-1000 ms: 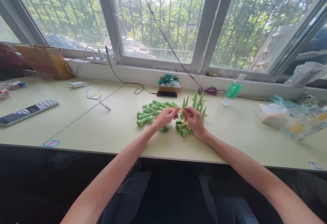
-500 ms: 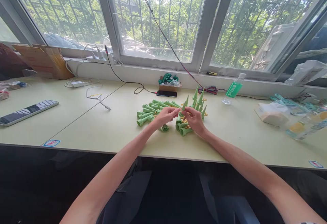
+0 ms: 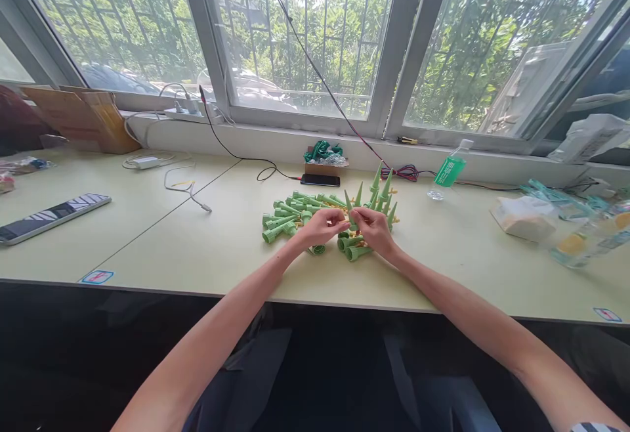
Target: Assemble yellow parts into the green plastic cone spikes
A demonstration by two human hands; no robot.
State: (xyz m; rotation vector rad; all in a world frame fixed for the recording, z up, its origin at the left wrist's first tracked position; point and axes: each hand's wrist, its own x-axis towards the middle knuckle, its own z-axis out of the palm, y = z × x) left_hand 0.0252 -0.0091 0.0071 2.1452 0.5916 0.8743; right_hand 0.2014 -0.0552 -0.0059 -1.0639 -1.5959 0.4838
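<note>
A heap of green plastic cones (image 3: 288, 212) lies on its side on the pale table (image 3: 197, 248). Several more green cones (image 3: 384, 192) stand upright behind my hands. My left hand (image 3: 322, 227) and my right hand (image 3: 374, 228) meet over the pile, fingers pinched together. Between their fingertips they hold one green cone (image 3: 350, 207) that points up. A few loose cones (image 3: 355, 250) lie under my right hand, and small yellow pieces show among them.
A black phone (image 3: 320, 180) and a small box of green items (image 3: 323, 156) sit behind the pile. A green-labelled bottle (image 3: 447, 174) stands at the right, plastic bags (image 3: 566, 222) farther right. A keyboard (image 3: 49, 215) and cables (image 3: 182, 179) lie at the left.
My hands have drawn slightly closer together and the cone between them now stands more upright. The view has shifted a little.
</note>
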